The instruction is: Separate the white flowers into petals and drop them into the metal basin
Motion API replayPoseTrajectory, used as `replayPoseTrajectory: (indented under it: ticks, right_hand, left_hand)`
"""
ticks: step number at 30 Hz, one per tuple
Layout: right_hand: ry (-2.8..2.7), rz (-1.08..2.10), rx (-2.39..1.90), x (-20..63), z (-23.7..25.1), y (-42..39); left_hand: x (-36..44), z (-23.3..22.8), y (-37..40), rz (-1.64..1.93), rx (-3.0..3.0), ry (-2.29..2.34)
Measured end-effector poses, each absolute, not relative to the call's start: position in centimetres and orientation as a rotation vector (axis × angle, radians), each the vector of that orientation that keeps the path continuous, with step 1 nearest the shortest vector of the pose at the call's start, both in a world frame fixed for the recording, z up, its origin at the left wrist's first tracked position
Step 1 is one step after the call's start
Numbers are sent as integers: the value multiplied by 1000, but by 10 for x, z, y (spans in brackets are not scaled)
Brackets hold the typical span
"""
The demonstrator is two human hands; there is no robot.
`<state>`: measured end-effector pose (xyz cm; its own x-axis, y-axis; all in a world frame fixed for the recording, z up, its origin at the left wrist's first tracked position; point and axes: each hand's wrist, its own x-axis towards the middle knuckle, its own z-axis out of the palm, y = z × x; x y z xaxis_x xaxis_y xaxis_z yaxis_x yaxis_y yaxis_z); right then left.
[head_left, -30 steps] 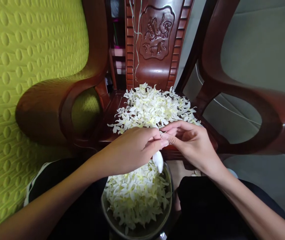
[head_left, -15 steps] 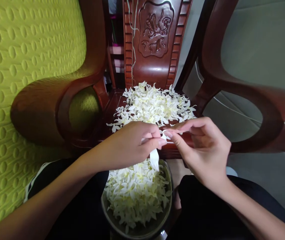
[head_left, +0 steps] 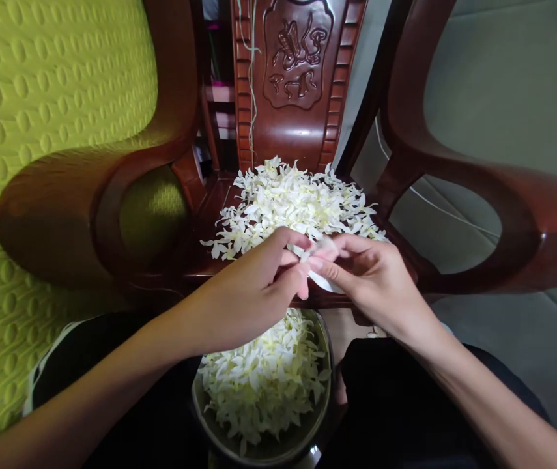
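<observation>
Dark carved wood fills the scene: a wooden chair (head_left: 298, 85) stands before the person, its seat heaped with loose white flowers (head_left: 298, 202), and a quilted lime-green cushion (head_left: 53, 98) lies off to the left.

Nearest, below both hands, a metal bowl (head_left: 314, 433) sits between the person's black-clad knees, filled with a second pile of white blossoms (head_left: 263, 381).

Above the bowl's far rim the two hands meet. The left hand (head_left: 251, 293) is curled, thumb and forefinger pinched together at the tips. The right hand (head_left: 376, 283) faces it, also pinched, fingers half folded. Between the touching fingertips they grip one white flower (head_left: 320, 281), a pale petal showing just under the right thumb. Whether a thread runs through it cannot be made out.

Beyond the hands, the seat's flower heap starts just behind the knuckles and reaches to the chair back. A thin pale string (head_left: 251, 71) hangs down the left side of the backrest.

Half a second ago a white petal hung down below the left fingertips and the right hand was raised with its fingers spread wider; now the hands sit closer together and the petal is tucked up under the right thumb.

The backrest panel bears a carved relief ornament (head_left: 296, 55); it cannot be read as writing.
</observation>
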<state>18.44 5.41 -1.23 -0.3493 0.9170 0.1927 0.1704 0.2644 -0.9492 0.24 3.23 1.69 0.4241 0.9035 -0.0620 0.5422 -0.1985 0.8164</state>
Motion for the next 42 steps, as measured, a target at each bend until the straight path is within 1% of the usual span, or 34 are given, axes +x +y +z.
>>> replayPoseTrajectory:
  ticks: [4,10,15,17,21,26,28,31,34,38,42]
  right_hand:
    - [-1714,1011,-1081,187,-7,57]
    - [-1803,1299,-1059,186,-9,56]
    - [-1859,1167,-1113,184,-9,54]
    - [-1834,1177,-1101,184,-9,56]
    - [-1731,1349,-1067,182,-9,57]
    - [-1254,1769,-940,175,-8,53]
    - [-1095,1855,-904,173,-9,51]
    - [-944,1893,-903,171,-15,51]
    - [-949,1903,-849,170,-21,53]
    - [-1039,1951,-734,173,-18,53]
    - [-1108,1957,-652,174,-11,51]
  left_hand:
    - [3,13,39,617,1895,1331]
    - [-1,15,42,681,1957,1338]
    - [-2,14,39,664,1920,1299]
    - [-3,13,41,709,1880,1320]
    - [-4,17,48,788,1752,1450]
    - [-6,25,50,820,1464,1172]
    - [-6,26,49,901,1465,1185]
    - [-6,28,48,944,1494,1208]
    - [-4,29,45,811,1474,1088]
    - [-2,26,41,932,1719,1317]
    - [-4,24,40,930,1773,1360]
